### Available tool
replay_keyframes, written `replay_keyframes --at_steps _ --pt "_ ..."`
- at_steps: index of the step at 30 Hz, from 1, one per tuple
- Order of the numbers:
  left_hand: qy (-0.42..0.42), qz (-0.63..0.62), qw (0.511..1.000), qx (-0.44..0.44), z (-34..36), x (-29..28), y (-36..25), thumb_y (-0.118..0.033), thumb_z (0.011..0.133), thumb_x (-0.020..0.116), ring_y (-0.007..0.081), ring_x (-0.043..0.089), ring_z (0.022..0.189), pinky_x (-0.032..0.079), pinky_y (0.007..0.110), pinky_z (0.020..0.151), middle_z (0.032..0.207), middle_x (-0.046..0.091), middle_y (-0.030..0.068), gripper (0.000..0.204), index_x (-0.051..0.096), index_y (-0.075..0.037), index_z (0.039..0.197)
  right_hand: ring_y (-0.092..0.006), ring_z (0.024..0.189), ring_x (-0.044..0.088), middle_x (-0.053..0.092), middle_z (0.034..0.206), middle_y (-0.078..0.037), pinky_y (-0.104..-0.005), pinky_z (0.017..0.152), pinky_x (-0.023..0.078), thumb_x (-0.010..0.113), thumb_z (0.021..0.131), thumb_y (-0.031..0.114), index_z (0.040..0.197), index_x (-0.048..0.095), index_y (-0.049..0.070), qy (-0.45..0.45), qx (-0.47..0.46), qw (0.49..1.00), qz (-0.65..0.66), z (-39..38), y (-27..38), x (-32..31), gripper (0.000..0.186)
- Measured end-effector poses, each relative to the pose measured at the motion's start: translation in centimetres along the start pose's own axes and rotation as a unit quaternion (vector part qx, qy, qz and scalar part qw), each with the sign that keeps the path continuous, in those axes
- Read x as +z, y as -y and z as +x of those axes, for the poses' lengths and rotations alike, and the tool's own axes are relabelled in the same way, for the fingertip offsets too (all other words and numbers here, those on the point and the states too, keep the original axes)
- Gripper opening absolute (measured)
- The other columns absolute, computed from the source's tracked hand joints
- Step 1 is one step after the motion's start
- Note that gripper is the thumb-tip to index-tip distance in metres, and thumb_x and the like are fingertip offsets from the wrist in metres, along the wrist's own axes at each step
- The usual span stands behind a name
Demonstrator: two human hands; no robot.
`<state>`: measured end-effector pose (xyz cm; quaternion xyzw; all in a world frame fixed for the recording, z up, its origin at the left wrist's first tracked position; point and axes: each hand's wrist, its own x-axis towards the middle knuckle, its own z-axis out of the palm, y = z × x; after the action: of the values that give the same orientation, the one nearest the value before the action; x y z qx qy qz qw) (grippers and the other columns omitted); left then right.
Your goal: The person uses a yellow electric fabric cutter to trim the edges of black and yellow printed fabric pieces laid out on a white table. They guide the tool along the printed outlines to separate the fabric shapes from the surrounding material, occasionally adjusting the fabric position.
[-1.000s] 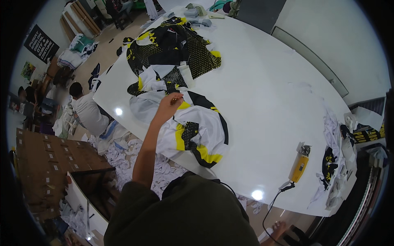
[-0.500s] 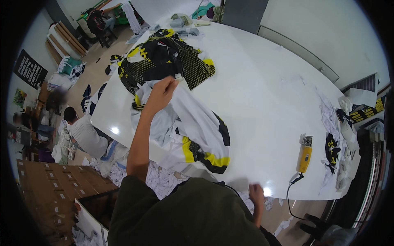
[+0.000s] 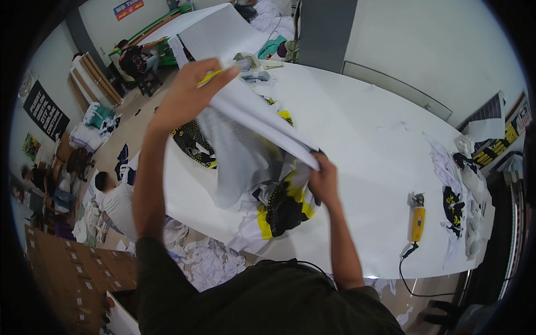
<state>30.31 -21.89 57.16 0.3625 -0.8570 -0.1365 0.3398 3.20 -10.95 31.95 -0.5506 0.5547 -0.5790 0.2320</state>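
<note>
Between my two hands a white fabric piece [image 3: 268,120] with black and yellow printed parts is stretched above the white table [image 3: 368,151]. My left hand [image 3: 192,92] is raised at the far end, its fingers pinching one edge, slightly blurred. Nearer to me, my right hand [image 3: 325,181] grips the other end by a dark corner. Sheer white cloth hangs below the stretched edge, and its black and yellow part [image 3: 285,209] droops close to the table. Behind it, mostly covered, lies a black and yellow dotted fabric piece [image 3: 192,142].
A yellow corded electric cutter [image 3: 417,223] lies at the right, its cable running over the near edge. Fabric scraps [image 3: 451,206] line the table's right end. White offcuts [image 3: 215,265] cover the floor by the near edge. A person in white [image 3: 118,206] sits at the left.
My left hand has lifted the fabric up and away from the table. My right hand has come up from the near edge and taken hold of its other end.
</note>
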Motion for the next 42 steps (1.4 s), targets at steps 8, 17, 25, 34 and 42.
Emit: replay_keyframes --at_steps 8,17,25,34,42 --pt "0.197 0.161 0.965 -0.061 -6.2 5.3 8.2 -0.01 0.083 0.074 0.0435 0.064 0.095 0.05 0.039 0.086 0.089 0.067 0.0219 0.023 0.07 -0.002 0.104 -0.0151 0.076 0.064 0.068 0.086 -0.005 -0.0293 0.072 0.051 0.064 0.09 0.006 0.106 0.065 0.002 0.167 0.047 0.976 -0.132 0.3 13.5 -20.4 0.016" --pt "-0.308 -0.363 0.879 -0.029 -5.5 5.1 3.7 0.003 0.082 0.068 0.0212 0.062 0.102 0.047 0.034 0.094 0.107 0.066 0.0125 0.023 0.066 0.001 0.105 -0.017 0.071 0.048 0.061 0.097 -0.007 -0.0302 0.067 0.046 0.068 0.069 -0.014 0.122 0.064 0.005 -0.311 -0.172 0.814 -0.459 -0.2 18.6 -32.4 0.056" --pt "0.149 0.152 0.977 -0.02 4.1 0.0 3.1 -0.014 0.073 0.085 0.0311 0.057 0.07 0.047 0.043 0.069 0.086 0.067 0.0165 0.027 0.071 0.001 0.091 -0.0442 0.099 0.07 0.074 0.104 -0.022 -0.0495 0.082 0.055 0.075 0.078 0.012 0.104 0.072 0.007 -0.269 0.103 0.758 -0.585 8.3 3.8 -51.7 0.027" --pt "-0.154 0.317 0.91 -0.22 19.2 11.5 18.2 -0.019 0.083 0.069 0.0424 0.067 0.112 0.054 0.051 0.096 0.121 0.069 0.0211 0.046 0.067 -0.011 0.128 -0.0394 0.092 0.075 0.074 0.1 -0.025 -0.0469 0.078 0.061 0.063 0.086 0.012 0.099 0.071 -0.004 -0.298 0.182 0.847 -0.4 25.6 -0.3 -70.3 0.023" --pt "-0.47 0.267 0.831 -0.13 26.4 -0.7 13.5 -0.029 0.087 0.061 0.0401 0.071 0.106 0.054 0.049 0.093 0.114 0.074 0.0199 0.05 0.066 -0.019 0.136 -0.0329 0.104 0.073 0.073 0.121 -0.013 -0.0443 0.089 0.056 0.058 0.093 0.027 0.134 0.067 0.028 -0.527 -0.213 0.589 -0.574 22.5 15.9 -88.3 0.041"
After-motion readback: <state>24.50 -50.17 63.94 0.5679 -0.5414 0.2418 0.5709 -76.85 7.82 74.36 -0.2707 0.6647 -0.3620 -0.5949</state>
